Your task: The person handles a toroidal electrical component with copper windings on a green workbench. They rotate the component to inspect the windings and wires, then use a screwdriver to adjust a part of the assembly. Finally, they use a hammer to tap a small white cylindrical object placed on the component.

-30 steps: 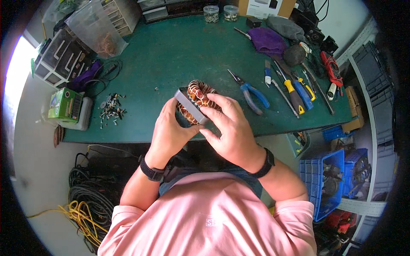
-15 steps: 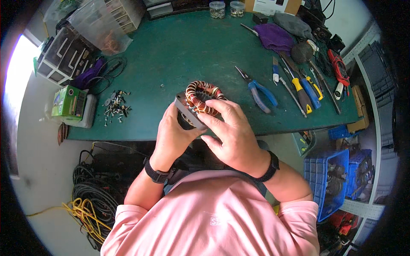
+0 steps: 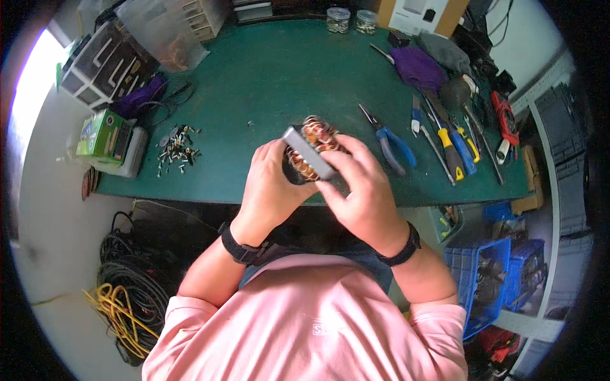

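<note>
Between my two hands, over the front edge of the green workbench, is a motor stator. It has a grey metal core and copper windings laced with pale cord on both sides. My left hand grips its left side, with the thumb underneath near the lower winding. My right hand holds the right side, fingers on the upper winding and thumb at the core's lower corner. The core stands tilted on edge, its narrow side facing up. Blue-handled pliers lie on the bench to the right of my right hand.
Loose screws lie in a pile at the left, beside a green box. Screwdrivers, a purple cloth and a red clamp meter lie at the right. Blue crates and coiled cables are below.
Both hands have turned the stator: its core now stands more edge-up, and windings show on both sides. My left hand has shifted slightly right, and the view has shifted a little.
</note>
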`<action>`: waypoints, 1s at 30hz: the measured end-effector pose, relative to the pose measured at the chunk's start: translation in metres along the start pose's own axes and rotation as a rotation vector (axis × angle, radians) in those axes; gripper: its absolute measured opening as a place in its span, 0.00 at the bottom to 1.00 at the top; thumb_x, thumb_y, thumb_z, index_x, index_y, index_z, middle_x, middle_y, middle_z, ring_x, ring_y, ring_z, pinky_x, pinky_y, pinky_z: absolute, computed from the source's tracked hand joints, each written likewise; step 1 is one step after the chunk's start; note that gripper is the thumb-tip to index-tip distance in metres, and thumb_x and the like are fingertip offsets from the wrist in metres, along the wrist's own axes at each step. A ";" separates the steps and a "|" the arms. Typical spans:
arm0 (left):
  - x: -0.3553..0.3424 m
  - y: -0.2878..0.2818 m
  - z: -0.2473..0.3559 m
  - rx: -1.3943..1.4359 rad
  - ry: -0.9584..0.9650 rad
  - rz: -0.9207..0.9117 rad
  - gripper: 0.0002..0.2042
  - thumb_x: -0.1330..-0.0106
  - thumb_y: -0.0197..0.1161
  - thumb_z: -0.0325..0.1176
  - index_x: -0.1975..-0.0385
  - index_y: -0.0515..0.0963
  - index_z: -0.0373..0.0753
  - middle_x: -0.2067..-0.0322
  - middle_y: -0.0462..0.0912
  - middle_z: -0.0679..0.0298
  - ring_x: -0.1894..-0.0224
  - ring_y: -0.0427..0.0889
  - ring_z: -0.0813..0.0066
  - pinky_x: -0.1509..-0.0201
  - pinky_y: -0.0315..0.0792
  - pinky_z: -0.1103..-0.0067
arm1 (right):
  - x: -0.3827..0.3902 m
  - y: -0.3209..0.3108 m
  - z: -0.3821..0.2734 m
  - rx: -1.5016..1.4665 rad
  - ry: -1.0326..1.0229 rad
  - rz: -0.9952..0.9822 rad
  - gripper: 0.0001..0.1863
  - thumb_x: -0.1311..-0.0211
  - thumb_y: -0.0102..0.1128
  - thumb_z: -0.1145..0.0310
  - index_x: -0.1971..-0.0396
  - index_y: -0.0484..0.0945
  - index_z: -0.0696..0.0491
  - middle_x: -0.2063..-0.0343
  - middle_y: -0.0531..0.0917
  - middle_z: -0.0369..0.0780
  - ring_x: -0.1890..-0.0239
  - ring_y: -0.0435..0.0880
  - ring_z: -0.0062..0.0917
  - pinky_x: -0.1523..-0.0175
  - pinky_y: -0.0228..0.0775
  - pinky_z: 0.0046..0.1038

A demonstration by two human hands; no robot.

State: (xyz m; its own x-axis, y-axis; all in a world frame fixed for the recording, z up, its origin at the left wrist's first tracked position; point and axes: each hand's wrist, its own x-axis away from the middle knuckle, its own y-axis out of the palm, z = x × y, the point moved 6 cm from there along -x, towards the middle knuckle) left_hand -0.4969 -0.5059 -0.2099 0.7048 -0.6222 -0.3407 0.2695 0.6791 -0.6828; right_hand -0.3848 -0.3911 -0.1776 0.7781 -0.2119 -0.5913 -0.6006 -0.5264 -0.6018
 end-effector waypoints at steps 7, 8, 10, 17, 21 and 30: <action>-0.003 0.002 0.007 0.039 0.074 0.090 0.39 0.59 0.81 0.39 0.46 0.73 0.26 0.51 0.80 0.44 0.45 0.76 0.46 0.38 0.71 0.63 | -0.001 -0.008 0.018 -0.037 0.066 0.009 0.25 0.47 0.69 0.77 0.47 0.76 0.58 0.44 0.77 0.53 0.43 0.78 0.49 0.37 0.70 0.41; -0.002 0.004 0.005 0.043 0.055 0.088 0.39 0.58 0.81 0.39 0.46 0.73 0.26 0.50 0.79 0.44 0.44 0.75 0.46 0.37 0.70 0.63 | -0.003 -0.009 0.017 0.002 0.036 0.001 0.26 0.48 0.70 0.76 0.47 0.75 0.58 0.45 0.78 0.53 0.43 0.78 0.48 0.38 0.71 0.41; -0.002 0.004 0.003 0.066 0.033 0.073 0.39 0.56 0.80 0.40 0.45 0.72 0.26 0.49 0.78 0.44 0.43 0.75 0.46 0.36 0.69 0.63 | -0.008 -0.009 0.017 0.027 0.024 -0.017 0.24 0.47 0.70 0.76 0.48 0.76 0.58 0.45 0.79 0.52 0.44 0.79 0.48 0.38 0.71 0.41; -0.003 0.002 0.002 0.030 0.007 0.050 0.40 0.56 0.80 0.41 0.43 0.71 0.27 0.48 0.78 0.44 0.43 0.75 0.47 0.36 0.69 0.63 | -0.015 -0.006 0.016 0.061 0.027 -0.026 0.20 0.47 0.69 0.75 0.52 0.78 0.58 0.48 0.81 0.51 0.46 0.81 0.47 0.41 0.73 0.41; -0.003 0.001 0.001 0.045 0.007 0.051 0.41 0.56 0.80 0.40 0.41 0.69 0.27 0.47 0.78 0.45 0.42 0.74 0.47 0.36 0.69 0.63 | -0.012 -0.004 0.031 -0.010 0.132 0.015 0.17 0.43 0.68 0.74 0.53 0.79 0.60 0.52 0.83 0.51 0.51 0.84 0.44 0.45 0.76 0.37; 0.006 -0.013 -0.001 0.039 0.075 0.061 0.32 0.51 0.76 0.33 0.44 0.74 0.31 0.46 0.76 0.47 0.40 0.72 0.47 0.35 0.68 0.63 | -0.038 -0.008 0.086 -0.373 0.413 -0.035 0.13 0.30 0.58 0.73 0.50 0.78 0.64 0.62 0.86 0.40 0.62 0.83 0.19 0.54 0.75 0.23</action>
State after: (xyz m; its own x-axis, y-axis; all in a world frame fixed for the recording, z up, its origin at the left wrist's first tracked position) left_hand -0.4968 -0.5188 -0.2039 0.6699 -0.6060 -0.4289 0.2543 0.7301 -0.6343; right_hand -0.4251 -0.3084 -0.1967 0.8491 -0.4544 -0.2695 -0.5255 -0.7790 -0.3421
